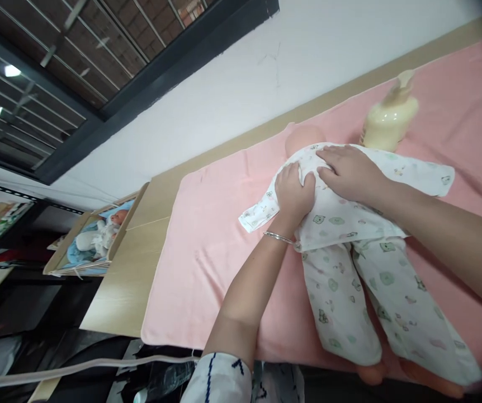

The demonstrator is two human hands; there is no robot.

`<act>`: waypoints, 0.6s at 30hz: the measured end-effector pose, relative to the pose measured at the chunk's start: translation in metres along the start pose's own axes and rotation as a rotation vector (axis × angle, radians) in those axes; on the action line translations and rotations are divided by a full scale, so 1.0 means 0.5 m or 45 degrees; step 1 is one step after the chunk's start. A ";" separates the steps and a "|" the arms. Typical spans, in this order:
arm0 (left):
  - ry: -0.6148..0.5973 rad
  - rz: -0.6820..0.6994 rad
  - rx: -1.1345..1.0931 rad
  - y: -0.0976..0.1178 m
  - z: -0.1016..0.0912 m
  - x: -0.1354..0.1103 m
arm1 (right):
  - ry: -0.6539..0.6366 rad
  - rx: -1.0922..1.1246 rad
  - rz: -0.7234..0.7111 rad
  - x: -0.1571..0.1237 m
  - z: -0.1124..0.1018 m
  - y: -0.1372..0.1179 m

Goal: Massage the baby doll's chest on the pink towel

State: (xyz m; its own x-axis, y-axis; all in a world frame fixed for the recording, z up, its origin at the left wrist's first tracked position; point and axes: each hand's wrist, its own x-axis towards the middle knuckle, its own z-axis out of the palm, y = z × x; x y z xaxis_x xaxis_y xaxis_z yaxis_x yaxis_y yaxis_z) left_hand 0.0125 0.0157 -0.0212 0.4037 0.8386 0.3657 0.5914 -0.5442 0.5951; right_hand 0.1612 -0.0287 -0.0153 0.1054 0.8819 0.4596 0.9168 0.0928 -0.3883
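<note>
A baby doll point(306, 139) lies on a pink blanket point(220, 246), wearing a white patterned top point(329, 224) and matching trousers point(337, 302). Its face is out of sight, while its bare feet show at the trouser ends. My left hand point(294, 193) rests on the upper part of the top, fingers spread, a silver bangle at the wrist. Beside it my right hand point(350, 170) lies flat on the same top, thumb towards my left hand. A cream-coloured pump bottle point(391, 122) stands just beyond my right hand, near one sleeve.
The wooden tabletop point(126, 280) runs along a white wall point(232, 106) below a barred window point(110, 50). A wooden crib point(138, 207) holding another doll point(107, 235) is at the left. A pale hose point(94, 362) crosses the lower left.
</note>
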 end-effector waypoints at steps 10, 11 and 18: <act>-0.006 -0.002 0.091 -0.004 0.018 0.006 | -0.165 -0.204 -0.044 0.000 -0.021 -0.003; -0.010 -0.001 0.104 -0.008 0.022 0.010 | -0.191 -0.245 -0.041 -0.001 -0.025 -0.005; -0.014 0.020 0.010 -0.028 0.045 0.034 | -0.199 -0.297 -0.057 -0.004 -0.041 -0.014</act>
State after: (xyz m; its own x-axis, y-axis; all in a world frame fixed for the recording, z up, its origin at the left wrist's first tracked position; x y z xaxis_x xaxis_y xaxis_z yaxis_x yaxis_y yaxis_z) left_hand 0.0268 0.0370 -0.0394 0.4207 0.8296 0.3670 0.5902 -0.5575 0.5838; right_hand 0.1623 -0.0405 0.0029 0.0191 0.9415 0.3364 0.9850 0.0401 -0.1680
